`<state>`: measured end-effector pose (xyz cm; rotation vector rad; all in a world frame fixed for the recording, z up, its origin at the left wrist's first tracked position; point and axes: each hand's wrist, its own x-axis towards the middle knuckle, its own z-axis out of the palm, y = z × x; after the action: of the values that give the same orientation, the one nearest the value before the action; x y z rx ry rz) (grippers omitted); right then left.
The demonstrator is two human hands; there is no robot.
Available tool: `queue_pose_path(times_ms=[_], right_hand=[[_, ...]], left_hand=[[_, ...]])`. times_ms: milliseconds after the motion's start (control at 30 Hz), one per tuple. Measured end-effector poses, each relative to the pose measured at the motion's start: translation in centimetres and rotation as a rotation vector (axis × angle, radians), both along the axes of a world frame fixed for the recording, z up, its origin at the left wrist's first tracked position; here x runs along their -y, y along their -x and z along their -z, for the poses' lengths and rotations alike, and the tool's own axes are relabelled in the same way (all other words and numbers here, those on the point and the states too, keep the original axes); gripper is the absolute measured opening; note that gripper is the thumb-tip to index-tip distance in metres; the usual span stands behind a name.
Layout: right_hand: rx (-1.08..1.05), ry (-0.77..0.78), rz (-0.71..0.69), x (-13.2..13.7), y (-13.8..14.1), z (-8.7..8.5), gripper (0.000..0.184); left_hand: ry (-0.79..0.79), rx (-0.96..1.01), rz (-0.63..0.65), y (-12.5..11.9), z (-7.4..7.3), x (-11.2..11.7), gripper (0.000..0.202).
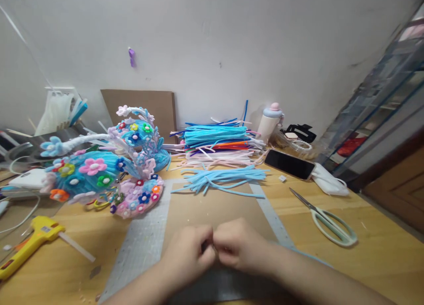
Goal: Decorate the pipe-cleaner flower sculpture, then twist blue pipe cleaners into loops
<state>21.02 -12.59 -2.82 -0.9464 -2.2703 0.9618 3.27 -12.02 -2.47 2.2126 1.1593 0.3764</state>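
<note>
My left hand (190,252) and my right hand (236,247) meet knuckle to knuckle over a grey cutting mat (142,243) near the table's front edge. Both are curled closed, fingers pinched together at the point where they touch. What they pinch is hidden between the fingers. A brown cardboard sheet (212,208) lies just beyond them. A loose bunch of light-blue pipe cleaners (221,179) lies further back on that sheet.
Left stand fluffy blue and pink flower-covered craft pieces (109,172). A yellow glue gun (29,241) lies front left. A stack of coloured pipe cleaners (215,144) sits at the back. A phone (289,163), pale green scissors (327,221), a white mask (329,181) and a bottle (270,122) are on the right.
</note>
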Motion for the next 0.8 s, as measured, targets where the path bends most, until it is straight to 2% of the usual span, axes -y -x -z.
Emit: queue_pose_path(times_ms=[67, 100, 133, 167, 200, 233, 333, 400, 467, 533, 633, 733, 800], right_hand=[[0.181, -0.346, -0.139, 0.3, -0.6, -0.4, 0.012], [0.228, -0.420, -0.170, 0.4, -0.8, -0.6, 0.012], [0.233, -0.420, -0.159, 0.4, -0.9, -0.7, 0.012], [0.202, -0.346, -0.114, 0.4, -0.8, -0.7, 0.010], [0.142, -0.205, -0.046, 0.3, -0.7, -0.7, 0.009], [0.065, -0.004, 0.032, 0.2, -0.5, -0.6, 0.009], [-0.195, 0.709, 0.223, -0.3, 0.1, -0.5, 0.006], [-0.351, 1.082, 0.216, -0.7, 0.1, -0.6, 0.005], [-0.471, 1.327, 0.178, -1.0, -0.1, -0.6, 0.007], [-0.538, 1.490, 0.156, -1.2, -0.4, -0.7, 0.008], [-0.577, 1.596, 0.161, -1.4, -0.6, -0.7, 0.007], [-0.562, 1.614, 0.167, -1.3, -0.4, -0.6, 0.005], [-0.528, 1.542, 0.165, -1.1, -0.1, -0.4, 0.003]], left_hand=[[0.368, 0.081, -0.017, 0.0, -0.3, -0.4, 0.007], [0.524, 0.105, -0.012, 0.1, -0.4, -0.6, 0.006], [0.614, 0.127, -0.007, 0.1, -0.5, -0.7, 0.006], [0.620, 0.143, -0.001, 0.2, -0.5, -0.8, 0.006], [0.543, 0.147, 0.010, 0.2, -0.6, -0.8, 0.006], [0.395, 0.135, 0.024, 0.3, -0.6, -0.7, 0.007], [-0.151, -0.011, 0.065, 0.3, -0.3, -0.3, 0.012], [-0.413, -0.112, 0.086, 0.4, 0.0, -0.1, 0.015], [-0.572, -0.146, 0.086, 0.4, 0.4, 0.0, 0.016], [-0.626, -0.154, 0.071, 0.4, 0.8, 0.1, 0.014], [-0.629, -0.173, 0.061, 0.3, 1.0, 0.1, 0.013], [-0.627, -0.192, 0.063, 0.2, 1.0, 0.3, 0.013], [-0.581, -0.188, 0.053, 0.1, 0.9, 0.3, 0.011]])
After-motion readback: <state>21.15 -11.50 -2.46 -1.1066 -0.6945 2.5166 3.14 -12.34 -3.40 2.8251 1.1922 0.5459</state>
